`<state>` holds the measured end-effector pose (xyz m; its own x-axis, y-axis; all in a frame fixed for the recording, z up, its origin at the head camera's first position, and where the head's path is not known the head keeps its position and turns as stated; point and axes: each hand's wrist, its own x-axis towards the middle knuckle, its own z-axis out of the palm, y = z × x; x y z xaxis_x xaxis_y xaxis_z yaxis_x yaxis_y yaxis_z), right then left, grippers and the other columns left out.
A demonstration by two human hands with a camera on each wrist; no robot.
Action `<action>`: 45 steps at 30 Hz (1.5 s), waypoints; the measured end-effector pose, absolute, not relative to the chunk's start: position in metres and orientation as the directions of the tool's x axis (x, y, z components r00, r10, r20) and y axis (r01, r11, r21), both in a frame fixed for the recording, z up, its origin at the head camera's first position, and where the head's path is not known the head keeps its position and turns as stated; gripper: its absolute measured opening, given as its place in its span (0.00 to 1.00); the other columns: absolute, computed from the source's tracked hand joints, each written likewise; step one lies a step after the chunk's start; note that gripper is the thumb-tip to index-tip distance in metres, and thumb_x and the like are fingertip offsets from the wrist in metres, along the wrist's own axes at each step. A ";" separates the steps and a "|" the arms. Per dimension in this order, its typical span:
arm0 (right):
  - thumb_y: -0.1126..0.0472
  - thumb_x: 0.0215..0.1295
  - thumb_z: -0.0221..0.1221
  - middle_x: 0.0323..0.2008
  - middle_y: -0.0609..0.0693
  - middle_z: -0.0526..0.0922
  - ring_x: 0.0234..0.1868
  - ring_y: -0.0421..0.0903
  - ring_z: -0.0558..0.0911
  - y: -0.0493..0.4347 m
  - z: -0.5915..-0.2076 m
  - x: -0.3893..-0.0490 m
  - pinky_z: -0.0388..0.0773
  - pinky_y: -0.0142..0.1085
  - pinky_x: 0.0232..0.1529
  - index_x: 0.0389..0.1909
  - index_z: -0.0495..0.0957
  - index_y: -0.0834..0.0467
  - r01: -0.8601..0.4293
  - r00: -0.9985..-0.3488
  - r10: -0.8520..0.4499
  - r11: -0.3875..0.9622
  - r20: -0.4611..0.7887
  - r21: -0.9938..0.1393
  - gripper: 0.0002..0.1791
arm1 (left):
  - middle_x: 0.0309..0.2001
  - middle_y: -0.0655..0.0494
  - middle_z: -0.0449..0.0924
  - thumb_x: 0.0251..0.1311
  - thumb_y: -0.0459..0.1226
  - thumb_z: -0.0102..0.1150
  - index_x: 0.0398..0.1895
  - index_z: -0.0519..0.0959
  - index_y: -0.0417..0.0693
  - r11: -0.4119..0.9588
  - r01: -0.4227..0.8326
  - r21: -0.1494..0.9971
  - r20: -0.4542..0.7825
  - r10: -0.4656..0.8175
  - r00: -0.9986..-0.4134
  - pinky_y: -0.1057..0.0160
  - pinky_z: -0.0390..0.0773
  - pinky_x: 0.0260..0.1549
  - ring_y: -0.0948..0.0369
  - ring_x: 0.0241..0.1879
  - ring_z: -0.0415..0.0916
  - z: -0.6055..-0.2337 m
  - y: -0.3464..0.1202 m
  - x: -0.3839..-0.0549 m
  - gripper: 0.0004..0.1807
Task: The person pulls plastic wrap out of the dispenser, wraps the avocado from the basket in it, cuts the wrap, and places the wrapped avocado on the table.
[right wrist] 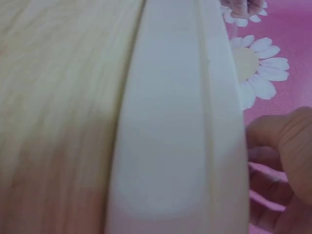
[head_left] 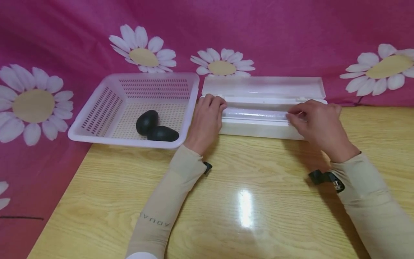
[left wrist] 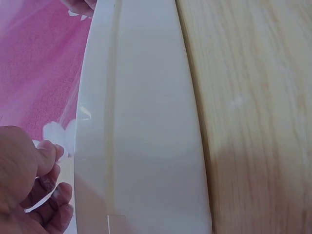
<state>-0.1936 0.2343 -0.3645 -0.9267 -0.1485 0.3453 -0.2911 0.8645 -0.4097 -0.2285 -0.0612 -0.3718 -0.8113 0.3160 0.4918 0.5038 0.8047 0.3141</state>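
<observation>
Remotely, I see pink floral cloth (head_left: 291, 32) behind the wooden table (head_left: 220, 216). Left of the white box (head_left: 258, 130), the basket (head_left: 119, 141) shows only in the head view. At the box's left, the left hand (head_left: 206, 120) pinches the clear film (head_left: 255, 114), rolled inside the box; at its right, the right hand (head_left: 320, 124) pinches it too.

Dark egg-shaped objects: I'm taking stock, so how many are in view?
2. Both are in the pale basket: one dark object farther back, and the other dark object just in front and to its right. More could be hidden behind the basket's front wall.
</observation>
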 end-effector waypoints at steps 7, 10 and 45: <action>0.54 0.70 0.64 0.42 0.67 0.87 0.43 0.65 0.83 0.236 -0.356 -0.197 0.56 0.67 0.50 0.47 0.88 0.62 -0.172 -0.978 -0.090 0.860 0.190 -0.480 0.16 | 0.45 0.48 0.79 0.80 0.39 0.46 0.47 0.80 0.44 0.794 0.518 0.319 0.507 0.318 -0.801 0.57 0.73 0.54 0.51 0.48 0.74 -0.369 -0.060 -0.228 0.13; 0.53 0.69 0.65 0.42 0.67 0.88 0.43 0.65 0.82 0.235 -0.355 -0.199 0.55 0.68 0.51 0.47 0.88 0.60 -0.153 -0.982 -0.079 0.860 0.169 -0.488 0.15 | 0.45 0.48 0.79 0.80 0.39 0.47 0.47 0.80 0.43 0.794 0.515 0.322 0.512 0.311 -0.801 0.57 0.73 0.54 0.50 0.48 0.74 -0.368 -0.060 -0.227 0.13; 0.55 0.75 0.53 0.33 0.57 0.80 0.30 0.29 0.68 0.242 -0.357 -0.194 0.62 0.25 0.32 0.46 0.77 0.61 -0.285 -0.927 -0.089 0.796 0.363 -0.533 0.12 | 0.46 0.45 0.77 0.79 0.38 0.48 0.48 0.80 0.40 0.723 0.522 0.453 0.509 0.271 -0.817 0.57 0.77 0.56 0.52 0.49 0.76 -0.366 -0.063 -0.227 0.12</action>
